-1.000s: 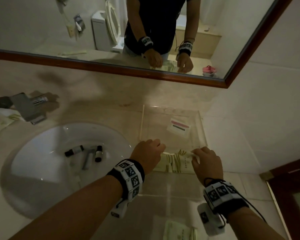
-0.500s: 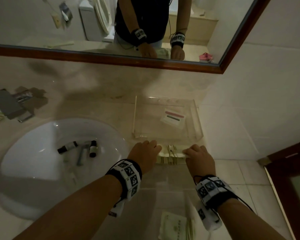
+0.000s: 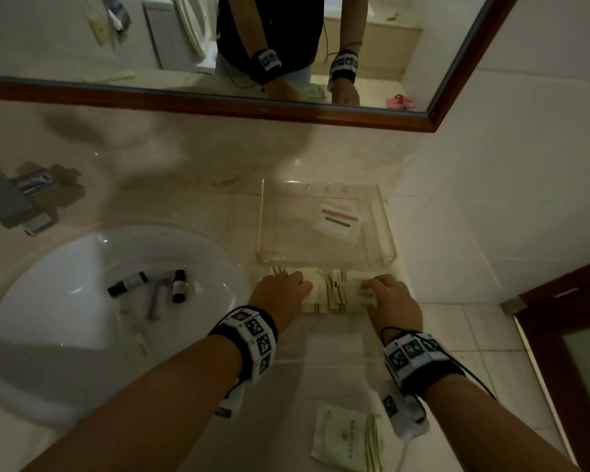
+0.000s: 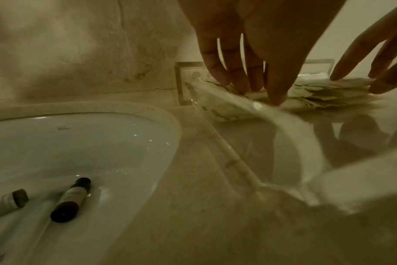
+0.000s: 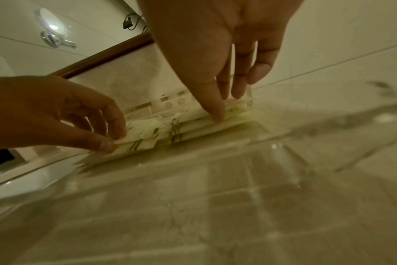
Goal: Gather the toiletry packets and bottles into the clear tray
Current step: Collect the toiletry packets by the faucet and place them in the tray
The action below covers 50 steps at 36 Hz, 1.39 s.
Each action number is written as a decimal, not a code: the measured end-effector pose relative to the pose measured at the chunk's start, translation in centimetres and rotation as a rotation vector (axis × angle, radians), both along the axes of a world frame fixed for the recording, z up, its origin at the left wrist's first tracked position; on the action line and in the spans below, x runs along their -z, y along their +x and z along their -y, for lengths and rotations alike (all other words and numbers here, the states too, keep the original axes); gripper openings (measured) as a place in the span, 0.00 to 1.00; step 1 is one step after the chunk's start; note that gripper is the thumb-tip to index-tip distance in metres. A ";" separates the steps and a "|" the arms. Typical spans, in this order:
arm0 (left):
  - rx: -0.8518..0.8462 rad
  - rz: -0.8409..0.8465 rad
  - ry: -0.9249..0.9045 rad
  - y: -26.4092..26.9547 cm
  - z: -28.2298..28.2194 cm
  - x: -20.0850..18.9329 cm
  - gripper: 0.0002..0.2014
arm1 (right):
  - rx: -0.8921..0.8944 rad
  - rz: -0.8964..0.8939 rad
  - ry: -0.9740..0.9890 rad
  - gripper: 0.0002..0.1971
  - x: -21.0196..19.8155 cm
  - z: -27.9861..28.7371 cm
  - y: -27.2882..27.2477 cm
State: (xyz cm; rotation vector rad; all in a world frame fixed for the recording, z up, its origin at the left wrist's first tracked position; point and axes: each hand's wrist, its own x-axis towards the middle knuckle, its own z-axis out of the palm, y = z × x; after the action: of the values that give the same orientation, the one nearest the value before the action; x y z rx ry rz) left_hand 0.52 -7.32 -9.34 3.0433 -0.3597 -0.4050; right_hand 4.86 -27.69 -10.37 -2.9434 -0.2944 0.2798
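A stack of pale striped packets (image 3: 334, 294) lies on the counter against the front wall of the clear tray (image 3: 387, 233). My left hand (image 3: 300, 284) pinches the stack's left end (image 5: 134, 138) between thumb and fingers. At the right end, my right hand (image 3: 372, 289) holds the packets (image 5: 186, 129) with thumb in front and fingers behind. One packet with a red and a dark stripe (image 3: 336, 222) lies inside the tray. Two small dark-capped bottles (image 3: 127, 283) (image 3: 179, 285) lie in the sink (image 3: 65, 260). Another pale packet (image 3: 348, 437) sits near the counter's front edge.
A grey faucet (image 3: 4, 202) stands at the far left behind the sink. The wood-framed mirror (image 3: 218, 110) runs along the back wall, and a tiled wall closes the right side beside the tray. A dark wooden door frame (image 3: 559, 335) is at the lower right.
Both hands have stayed on the packet stack in front of the tray and drawn it together on the counter. The head view has shifted slightly.
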 end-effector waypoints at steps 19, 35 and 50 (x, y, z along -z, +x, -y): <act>0.029 0.132 -0.180 -4.2 1.1 -2.4 0.13 | 0.097 0.077 0.188 0.13 -2.3 0.9 -4.7; 0.054 0.115 -0.283 -12.9 -0.3 -2.7 0.11 | 0.234 0.048 0.194 0.11 -4.0 -0.5 -13.4; -0.015 -0.136 -0.207 -16.3 2.9 1.2 0.16 | 0.517 -0.295 0.116 0.14 -1.0 2.7 -19.6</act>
State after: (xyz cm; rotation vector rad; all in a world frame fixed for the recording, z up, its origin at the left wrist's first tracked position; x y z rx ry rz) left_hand -15.80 -10.19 -10.59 2.7976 -0.3475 -0.5346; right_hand -14.78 -30.37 -9.39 -2.6873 0.4646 0.5820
